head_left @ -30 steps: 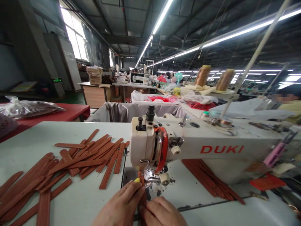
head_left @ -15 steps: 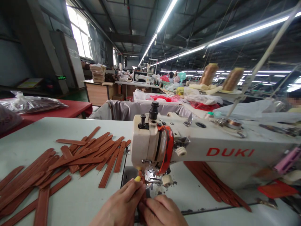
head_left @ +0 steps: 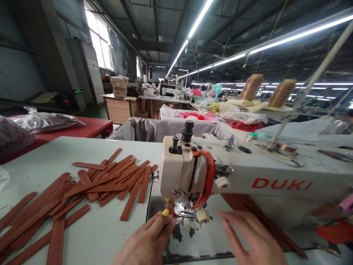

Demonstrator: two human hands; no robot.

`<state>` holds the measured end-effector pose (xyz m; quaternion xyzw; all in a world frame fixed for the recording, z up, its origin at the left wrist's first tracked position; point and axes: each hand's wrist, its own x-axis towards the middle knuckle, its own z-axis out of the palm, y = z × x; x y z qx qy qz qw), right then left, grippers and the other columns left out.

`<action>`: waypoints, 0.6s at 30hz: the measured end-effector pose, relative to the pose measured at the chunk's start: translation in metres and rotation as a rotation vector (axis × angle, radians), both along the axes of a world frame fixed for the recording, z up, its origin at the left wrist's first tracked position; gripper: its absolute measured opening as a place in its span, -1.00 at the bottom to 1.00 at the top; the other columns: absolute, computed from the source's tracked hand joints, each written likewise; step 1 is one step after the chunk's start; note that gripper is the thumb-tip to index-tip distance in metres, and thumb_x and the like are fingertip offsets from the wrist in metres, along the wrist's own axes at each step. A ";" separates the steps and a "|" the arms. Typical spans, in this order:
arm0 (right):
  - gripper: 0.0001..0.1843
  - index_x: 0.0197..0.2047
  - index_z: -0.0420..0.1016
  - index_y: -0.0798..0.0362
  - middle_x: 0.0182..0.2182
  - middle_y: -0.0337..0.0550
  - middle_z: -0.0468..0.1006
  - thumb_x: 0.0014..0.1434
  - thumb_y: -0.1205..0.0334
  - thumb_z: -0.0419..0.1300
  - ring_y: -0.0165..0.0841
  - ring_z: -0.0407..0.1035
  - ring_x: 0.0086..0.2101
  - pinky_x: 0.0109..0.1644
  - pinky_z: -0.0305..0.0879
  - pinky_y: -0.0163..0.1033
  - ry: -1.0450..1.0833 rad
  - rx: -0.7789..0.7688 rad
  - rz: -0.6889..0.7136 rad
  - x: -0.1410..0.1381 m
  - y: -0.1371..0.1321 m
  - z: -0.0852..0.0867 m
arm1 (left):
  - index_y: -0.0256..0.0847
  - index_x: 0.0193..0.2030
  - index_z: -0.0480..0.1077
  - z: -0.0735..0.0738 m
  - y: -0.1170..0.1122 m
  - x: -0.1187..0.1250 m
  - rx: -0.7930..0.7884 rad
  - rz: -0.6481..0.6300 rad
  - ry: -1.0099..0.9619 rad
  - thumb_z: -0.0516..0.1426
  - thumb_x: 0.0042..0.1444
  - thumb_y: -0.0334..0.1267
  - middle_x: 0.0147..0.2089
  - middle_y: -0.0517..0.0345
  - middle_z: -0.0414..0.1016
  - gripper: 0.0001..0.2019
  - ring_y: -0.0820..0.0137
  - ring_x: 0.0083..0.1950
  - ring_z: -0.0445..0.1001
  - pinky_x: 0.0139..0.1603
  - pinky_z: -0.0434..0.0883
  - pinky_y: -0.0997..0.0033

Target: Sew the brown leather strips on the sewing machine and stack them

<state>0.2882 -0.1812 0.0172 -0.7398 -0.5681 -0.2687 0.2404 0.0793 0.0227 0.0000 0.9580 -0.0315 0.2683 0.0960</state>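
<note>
A cream DUKI sewing machine (head_left: 248, 176) stands on the pale table (head_left: 35, 158). My left hand (head_left: 147, 241) rests at the presser foot (head_left: 183, 211), fingertips pressed on a brown leather strip (head_left: 171, 212) under the needle; one finger wears a yellow tip. My right hand (head_left: 253, 239) hovers open to the right of the foot, fingers spread and blurred, above a stack of brown strips (head_left: 261, 224) beneath the machine arm. A heap of brown leather strips (head_left: 82, 191) lies to the left.
Two large thread cones (head_left: 250, 86) stand behind the machine. A red table with plastic bags (head_left: 44, 121) is at far left. A grey fabric bin (head_left: 154, 129) sits beyond the table. Other workstations fill the hall behind. A red object (head_left: 335, 232) lies at right.
My right hand left the strip at the needle and swung right, opening. The left hand stays at the presser foot. The camera view shifted a little left.
</note>
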 end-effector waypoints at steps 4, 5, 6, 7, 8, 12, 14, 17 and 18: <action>-0.62 -0.08 0.46 0.06 -0.24 -0.01 0.61 0.38 0.00 -0.05 -0.16 0.56 -0.27 -0.25 0.53 -0.07 -0.090 -0.059 -0.255 0.053 -0.032 -0.013 | -0.24 0.26 0.23 0.002 -0.002 0.001 -0.024 0.049 -0.008 -0.06 0.08 -0.54 0.14 -0.01 0.48 -0.44 0.26 0.19 0.46 0.30 0.32 0.35; -0.61 -0.11 0.46 0.07 -0.26 -0.01 0.60 0.38 -0.01 -0.06 -0.16 0.55 -0.29 -0.27 0.53 -0.07 -0.102 -0.092 -0.263 0.060 -0.037 -0.019 | -0.22 0.27 0.20 0.001 -0.002 0.002 -0.026 0.055 -0.037 -0.06 0.08 -0.52 0.13 -0.01 0.49 -0.43 0.27 0.18 0.47 0.29 0.33 0.35; -0.61 -0.13 0.47 0.07 -0.28 -0.02 0.60 0.39 0.00 -0.06 -0.17 0.55 -0.31 -0.28 0.53 -0.06 -0.119 -0.115 -0.261 0.063 -0.039 -0.025 | -0.21 0.28 0.18 0.000 -0.002 0.004 -0.016 0.049 -0.100 -0.07 0.07 -0.51 0.10 0.00 0.50 -0.42 0.28 0.16 0.48 0.28 0.34 0.36; -0.62 -0.14 0.47 0.07 -0.29 -0.03 0.59 0.39 0.02 -0.07 -0.17 0.54 -0.31 -0.26 0.52 -0.06 -0.139 -0.137 -0.257 0.063 -0.041 -0.028 | -0.21 0.29 0.16 0.001 -0.003 0.005 -0.004 0.039 -0.141 -0.06 0.06 -0.51 0.08 0.00 0.51 -0.40 0.28 0.14 0.49 0.28 0.34 0.37; -0.63 -0.15 0.48 0.07 -0.30 -0.03 0.59 0.40 0.06 -0.08 -0.17 0.54 -0.31 -0.25 0.52 -0.05 -0.164 -0.153 -0.259 0.062 -0.040 -0.030 | -0.20 0.30 0.15 0.002 -0.004 0.005 0.008 0.023 -0.160 -0.05 0.04 -0.50 0.07 0.01 0.51 -0.39 0.28 0.13 0.49 0.28 0.34 0.38; -0.65 -0.20 0.49 0.12 -0.33 0.00 0.58 0.38 0.23 -0.10 -0.17 0.52 -0.34 -0.25 0.48 -0.04 -0.267 -0.196 -0.267 0.055 -0.033 -0.025 | -0.20 0.26 0.21 0.012 -0.007 -0.001 -0.018 0.038 -0.117 -0.04 0.02 -0.56 0.10 0.04 0.49 -0.39 0.35 0.11 0.50 0.24 0.36 0.53; -0.65 -0.21 0.51 0.16 -0.36 0.02 0.57 0.36 0.31 -0.11 -0.19 0.51 -0.37 -0.27 0.47 -0.06 -0.308 -0.195 -0.269 0.054 -0.031 -0.021 | -0.18 0.22 0.25 0.015 -0.002 -0.004 -0.049 0.032 -0.160 -0.07 0.04 -0.56 0.08 0.05 0.49 -0.43 0.38 0.08 0.51 0.16 0.41 0.58; -0.64 -0.07 0.51 0.25 -0.33 0.06 0.58 0.33 0.36 -0.10 -0.17 0.50 -0.36 -0.26 0.46 -0.03 -0.330 -0.197 -0.302 0.056 -0.031 -0.019 | -0.20 0.08 0.36 0.018 0.017 0.003 -0.089 0.157 -0.112 -0.14 0.17 -0.54 0.03 -0.01 0.51 -0.57 0.32 0.02 0.54 -0.02 0.52 0.46; -0.62 -0.02 0.50 0.26 -0.32 0.06 0.58 0.32 0.38 -0.10 -0.15 0.50 -0.35 -0.25 0.46 -0.01 -0.320 -0.214 -0.307 0.056 -0.032 -0.019 | -0.22 -0.02 0.41 0.020 0.025 0.009 -0.088 0.215 -0.060 -0.16 0.20 -0.53 -0.03 -0.04 0.52 -0.60 0.28 -0.03 0.55 -0.06 0.54 0.39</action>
